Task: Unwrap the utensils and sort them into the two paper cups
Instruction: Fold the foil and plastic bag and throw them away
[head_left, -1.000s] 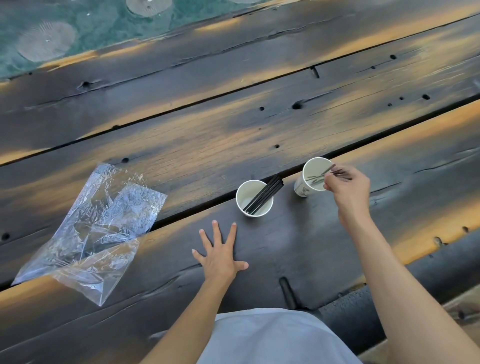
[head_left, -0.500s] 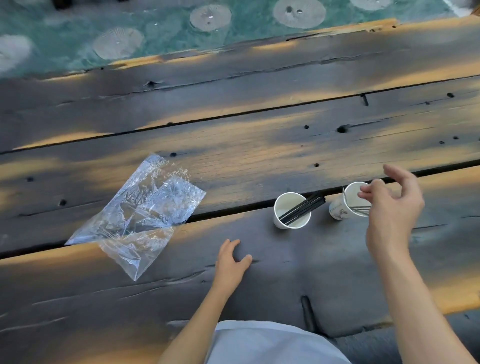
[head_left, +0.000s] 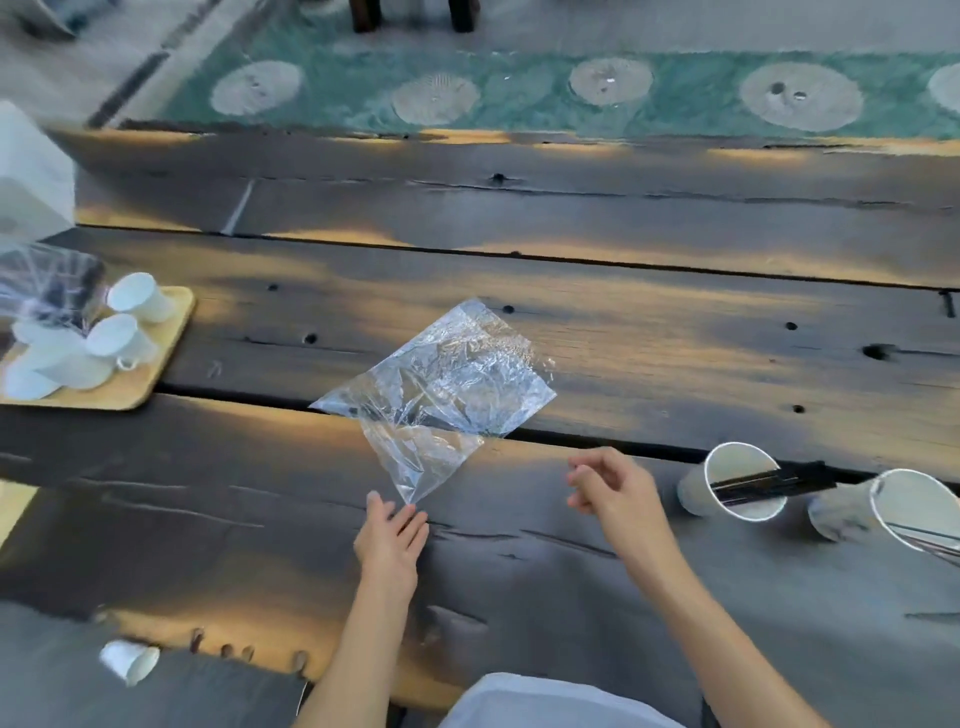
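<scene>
Two white paper cups stand at the right of the dark wooden table. The nearer-to-centre cup (head_left: 698, 491) holds black utensils (head_left: 769, 480) that stick out to the right. The far right cup (head_left: 844, 512) holds thin dark utensils, partly cut off by the frame edge. A crumpled clear plastic wrapper (head_left: 441, 387) lies in the middle of the table. My left hand (head_left: 389, 540) lies flat with its fingertips at the wrapper's near corner. My right hand (head_left: 615, 493) hovers empty, fingers loosely curled, between the wrapper and the cups.
A wooden tray (head_left: 150, 369) with several white cups and a plastic-wrapped bundle (head_left: 47, 291) sits at the left edge. A small white cup (head_left: 130, 660) lies tipped near the table's front left. A green patterned rug (head_left: 571, 93) lies beyond the table.
My right hand has left the far right cup and come left, empty. My left hand has slid to the wrapper's near corner. The view has swung left, bringing the tray into sight.
</scene>
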